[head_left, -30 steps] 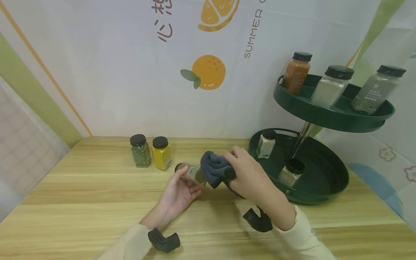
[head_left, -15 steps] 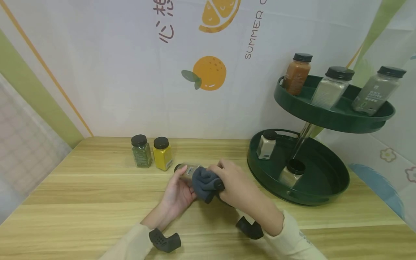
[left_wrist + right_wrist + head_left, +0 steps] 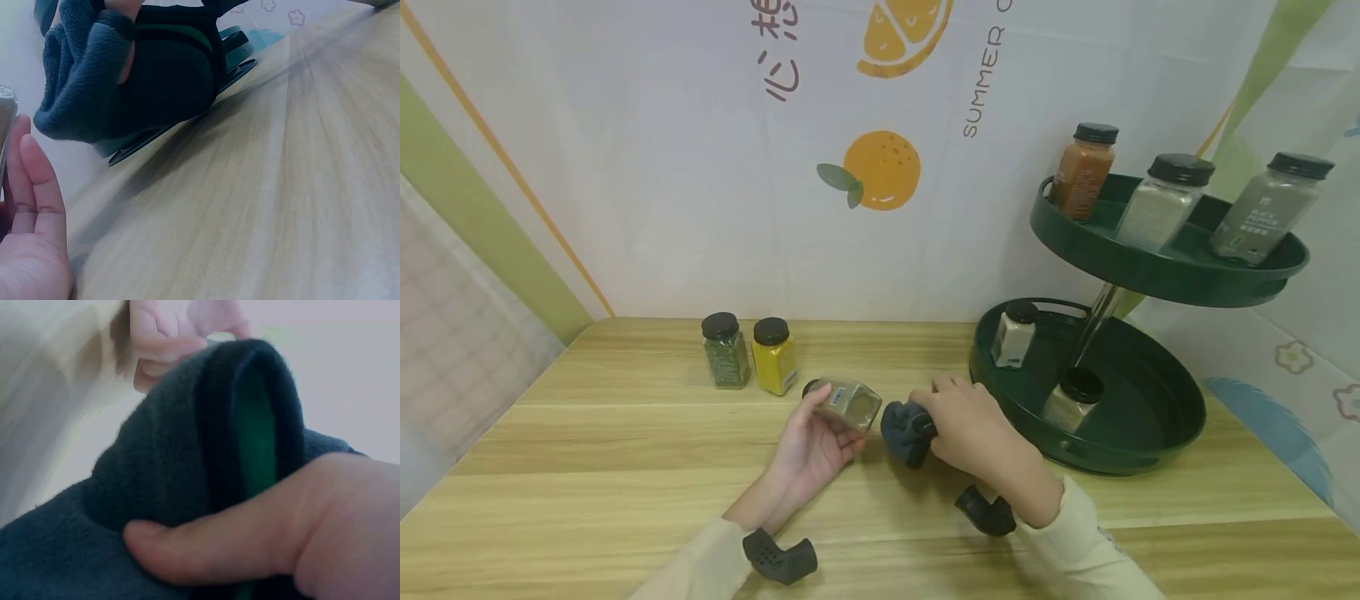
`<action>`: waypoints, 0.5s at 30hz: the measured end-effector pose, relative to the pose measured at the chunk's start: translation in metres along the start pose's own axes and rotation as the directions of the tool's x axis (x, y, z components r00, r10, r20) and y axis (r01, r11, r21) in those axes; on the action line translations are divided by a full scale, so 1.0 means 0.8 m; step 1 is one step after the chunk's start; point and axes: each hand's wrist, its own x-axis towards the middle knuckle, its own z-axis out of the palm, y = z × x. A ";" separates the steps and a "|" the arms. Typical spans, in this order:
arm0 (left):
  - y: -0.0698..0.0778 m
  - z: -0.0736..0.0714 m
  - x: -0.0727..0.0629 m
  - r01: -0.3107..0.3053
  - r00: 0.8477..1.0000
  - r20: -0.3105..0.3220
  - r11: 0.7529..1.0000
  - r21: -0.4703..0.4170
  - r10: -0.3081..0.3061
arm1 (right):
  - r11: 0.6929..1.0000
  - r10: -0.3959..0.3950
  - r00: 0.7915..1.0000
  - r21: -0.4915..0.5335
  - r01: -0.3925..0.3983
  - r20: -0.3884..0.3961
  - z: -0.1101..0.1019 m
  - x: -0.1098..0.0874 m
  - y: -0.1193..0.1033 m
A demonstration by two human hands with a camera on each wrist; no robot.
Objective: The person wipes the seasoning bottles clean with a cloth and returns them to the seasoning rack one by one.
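Note:
Tilted on its side, a clear spice jar (image 3: pixel 852 405) with a black lid is held in my left hand (image 3: pixel 811 450), its base facing right. The thumb lies over the jar near its lid, and the fingers are beneath it. My right hand (image 3: pixel 966 425) grips a bunched dark blue-grey cloth (image 3: pixel 907 433) just right of the jar's base, with a small gap between them. In the right wrist view the thumb presses on the folded cloth (image 3: pixel 156 456). The left wrist view shows only an edge of the jar beside the left fingers (image 3: pixel 40 181).
A jar of green herbs (image 3: pixel 727 354) and a yellow spice jar (image 3: pixel 774 357) stand at the table's back left. On the right, a two-tier green rack (image 3: pixel 1157 271) holds several jars, including an orange-brown one (image 3: pixel 1082 173) and a black pepper jar (image 3: pixel 1270 208).
The right hand first brought the cloth left and down over the jar's base, then drew it back right, off the jar. The left hand and jar stayed nearly still.

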 end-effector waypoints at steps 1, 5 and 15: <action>0.000 0.000 0.000 0.000 1.000 0.005 1.000 0.000 0.000 | 1.000 0.014 1.000 -0.008 -0.014 -0.012 -0.001 0.000 0.001; -0.001 -0.001 -0.001 -0.006 1.000 0.029 1.000 -0.002 0.006 | 0.999 0.045 0.984 0.018 -0.043 -0.174 -0.006 -0.001 0.001; 0.000 0.005 0.003 0.038 0.998 -0.050 0.999 0.024 -0.037 | 0.967 -0.153 0.916 0.134 0.215 -0.371 -0.002 -0.002 -0.029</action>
